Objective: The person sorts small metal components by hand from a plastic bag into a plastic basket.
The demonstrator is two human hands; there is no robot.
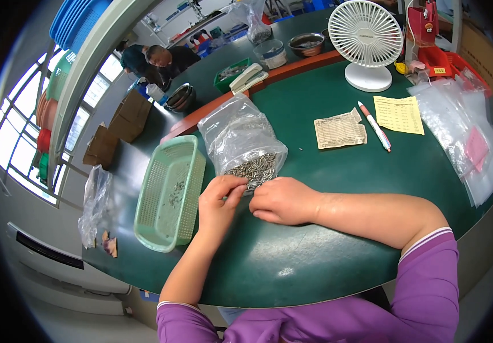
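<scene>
A clear plastic bag (pixel 236 132) lies on the green table in front of me, with a heap of small grey metal pins (pixel 256 168) in its near end. At the heap's near left side is my left hand (pixel 219 201), closed, thumb and fingertips pressed together. My right hand (pixel 285 201) is curled at the near right side of the heap, its fingers bent inward and partly hidden. Whatever either hand pinches is too small or covered to make out. Left of the bag stands a light green perforated basket (pixel 143 212) with some scattered metal pieces on its bottom.
Right of the bag lie a printed paper slip (pixel 340 130), a pen (pixel 376 128) and a yellow note (pixel 399 115). A white fan (pixel 368 77) stands behind them. Flat plastic bags (pixel 458 137) cover the right edge. Crumpled plastic (pixel 94 203) lies far left. Other people sit beyond the table.
</scene>
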